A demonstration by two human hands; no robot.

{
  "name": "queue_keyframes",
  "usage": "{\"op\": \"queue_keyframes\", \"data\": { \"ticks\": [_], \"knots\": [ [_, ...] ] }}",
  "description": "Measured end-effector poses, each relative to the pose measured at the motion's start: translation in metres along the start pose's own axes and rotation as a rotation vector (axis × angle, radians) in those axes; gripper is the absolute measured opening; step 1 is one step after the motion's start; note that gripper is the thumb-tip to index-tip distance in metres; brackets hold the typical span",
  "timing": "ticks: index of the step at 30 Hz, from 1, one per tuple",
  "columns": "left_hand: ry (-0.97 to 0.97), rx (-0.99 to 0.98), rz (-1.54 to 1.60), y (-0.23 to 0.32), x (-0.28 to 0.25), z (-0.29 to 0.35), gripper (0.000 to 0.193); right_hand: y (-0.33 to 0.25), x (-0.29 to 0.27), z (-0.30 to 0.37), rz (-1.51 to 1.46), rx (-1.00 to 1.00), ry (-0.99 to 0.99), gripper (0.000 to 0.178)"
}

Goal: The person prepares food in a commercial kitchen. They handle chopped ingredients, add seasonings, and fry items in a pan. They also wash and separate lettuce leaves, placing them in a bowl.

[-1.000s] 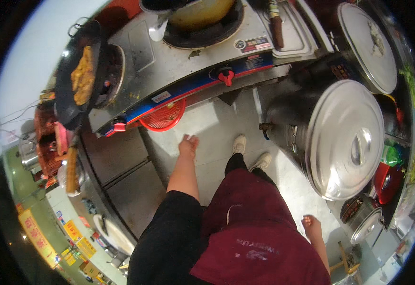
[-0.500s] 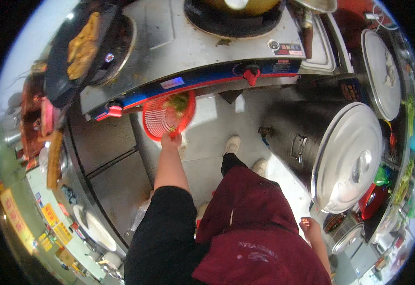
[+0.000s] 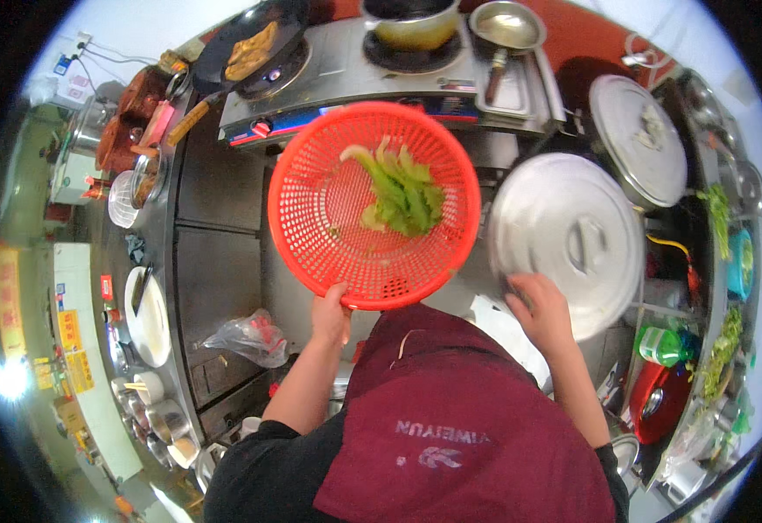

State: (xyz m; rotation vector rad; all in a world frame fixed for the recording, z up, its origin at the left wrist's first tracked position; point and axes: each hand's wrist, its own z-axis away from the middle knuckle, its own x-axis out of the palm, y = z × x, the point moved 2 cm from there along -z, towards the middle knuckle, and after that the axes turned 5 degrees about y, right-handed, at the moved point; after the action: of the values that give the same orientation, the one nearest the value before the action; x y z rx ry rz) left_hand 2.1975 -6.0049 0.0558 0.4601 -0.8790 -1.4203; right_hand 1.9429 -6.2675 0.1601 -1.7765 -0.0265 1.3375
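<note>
A red plastic colander (image 3: pixel 304 225) is raised in front of my body, its inside facing up. Leafy green vegetable pieces (image 3: pixel 403 196) lie in it, along with a few small scraps. My left hand (image 3: pixel 333 315) grips the colander's near rim, thumb on the upper side; its other fingers are partly hidden. To the right, my right hand (image 3: pixel 539 312) has slightly blurred fingers, apart and holding nothing. In the picture it overlaps the near edge of a large metal pot lid (image 3: pixel 564 218); whether it touches the lid I cannot tell.
Ahead stands a steel gas stove (image 3: pixel 337 70) with a black wok (image 3: pixel 287 42) holding browned food and a yellowish pot (image 3: pixel 411 28). A long-handled pan (image 3: pixel 507 30) sits at its right. A counter with a white oval plate (image 3: pixel 147 327) runs along the left.
My left hand has lifted the colander from low beside the stove to in front of me. My right hand has come up from my side and forward, fingers spreading.
</note>
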Motion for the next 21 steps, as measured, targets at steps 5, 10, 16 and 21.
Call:
{"op": "queue_keyframes", "data": {
  "ticks": [5, 10, 16, 21],
  "knots": [
    [-0.335, 0.168, 0.074, -0.021, 0.116, 0.121, 0.035, -0.029, -0.104, 0.037, 0.09, -0.184, 0.497, 0.029],
    [-0.593, 0.138, -0.116, -0.042, 0.198, 0.188, 0.033, -0.006, -0.187, 0.063, 0.399, -0.073, 0.684, 0.046],
    [-0.868, 0.056, -0.309, -0.08, 0.255, 0.244, 0.028, 0.051, -0.208, 0.092, 0.71, 0.484, 0.588, 0.098],
    [-1.085, -0.071, -0.447, -0.11, 0.292, 0.25, 0.028, 0.11, -0.215, 0.118, 0.603, 0.653, 0.715, 0.072]
  ]
}}
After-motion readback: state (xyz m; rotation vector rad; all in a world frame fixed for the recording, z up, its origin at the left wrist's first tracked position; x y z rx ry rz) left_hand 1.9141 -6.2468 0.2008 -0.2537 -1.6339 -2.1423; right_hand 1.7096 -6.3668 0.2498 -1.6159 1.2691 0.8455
